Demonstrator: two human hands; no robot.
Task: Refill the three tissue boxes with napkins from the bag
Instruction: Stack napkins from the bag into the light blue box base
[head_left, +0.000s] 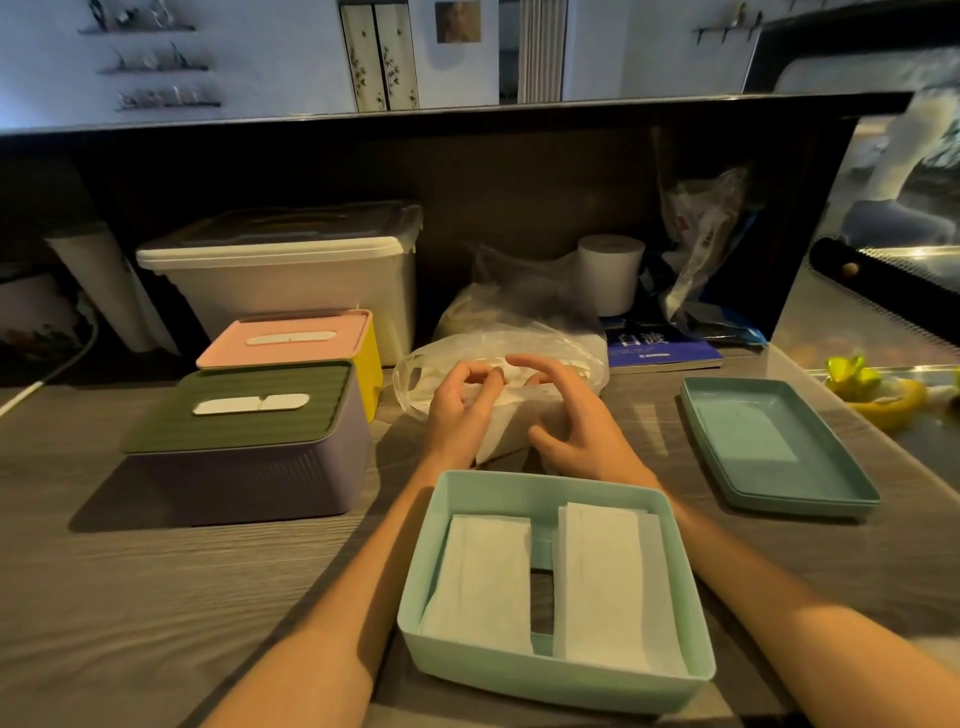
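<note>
- Reaching past the open mint box (556, 670), both hands work at the clear bag (566, 353) lying on the wood table (156, 597).
- The left hand (457, 415) rests on the bag's near left side, fingers curled down onto white napkins (501, 426) at the bag's mouth; whether it truly pinches them I cannot tell.
- The right hand (571, 431) sits just beside it on the right, fingers spread and loosely bent over the napkins, forefinger stretched toward the left hand; it looks open, clasping nothing firmly.
- The mint box stands nearest the camera, between the two forearms, its lid off. Two flat stacks of white napkins lie inside it side by side, with a gap between them showing the box floor.
- The teal lid (779, 447) lies upside down on the table to the right, apart from the box.
- To the left stands the purple box (249, 478) with a green slotted lid shut on it, white paper showing in the slot.
- Just behind it, touching or nearly so, is the yellow box (371, 358) with a pink slotted lid, also shut.
- Farther back sit a large white tub (291, 291), a paper roll (610, 270), a blue book (660, 351) and more crumpled plastic bags against the dark back panel.
</note>
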